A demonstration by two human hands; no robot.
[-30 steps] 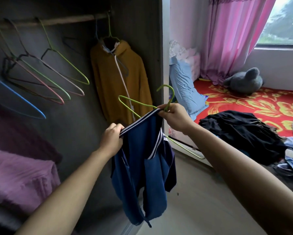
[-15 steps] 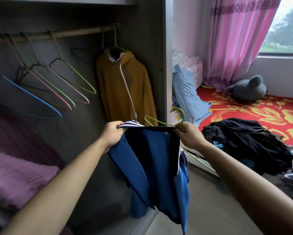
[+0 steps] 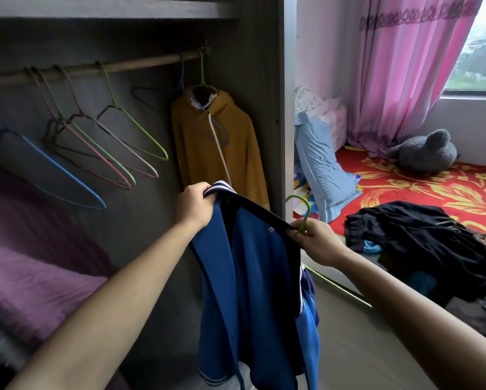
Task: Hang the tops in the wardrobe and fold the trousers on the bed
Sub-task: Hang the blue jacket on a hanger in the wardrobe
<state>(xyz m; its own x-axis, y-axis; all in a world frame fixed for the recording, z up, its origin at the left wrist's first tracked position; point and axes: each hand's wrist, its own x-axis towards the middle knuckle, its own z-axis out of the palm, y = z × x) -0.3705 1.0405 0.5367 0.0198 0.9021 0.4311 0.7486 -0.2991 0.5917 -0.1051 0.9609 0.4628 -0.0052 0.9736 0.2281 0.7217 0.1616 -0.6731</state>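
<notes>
A blue top (image 3: 253, 277) with a white-striped collar hangs in front of the open wardrobe. My left hand (image 3: 194, 209) grips its collar at the left. My right hand (image 3: 317, 243) pinches the other side of the neckline together with a green wire hanger (image 3: 300, 209), whose hook sticks up above my fingers. The hanger's lower wire shows to the right below my wrist. A mustard hoodie (image 3: 219, 147) hangs on the wooden rail (image 3: 140, 64) behind the top. A dark heap of clothes (image 3: 421, 243) lies on the bed at right.
Several bare wire hangers (image 3: 106, 147) hang on the rail's left half. Purple bedding (image 3: 30, 280) fills the wardrobe's lower left. The wardrobe side panel (image 3: 281, 108) stands between wardrobe and bed. A blue pillow (image 3: 320, 167) and a grey plush toy (image 3: 424, 153) lie on the red patterned bedsheet (image 3: 433, 192).
The top has been spread wider between my hands and its neckline pulled over the hanger, hiding most of the wire. The view has tilted upward, showing more of the rail.
</notes>
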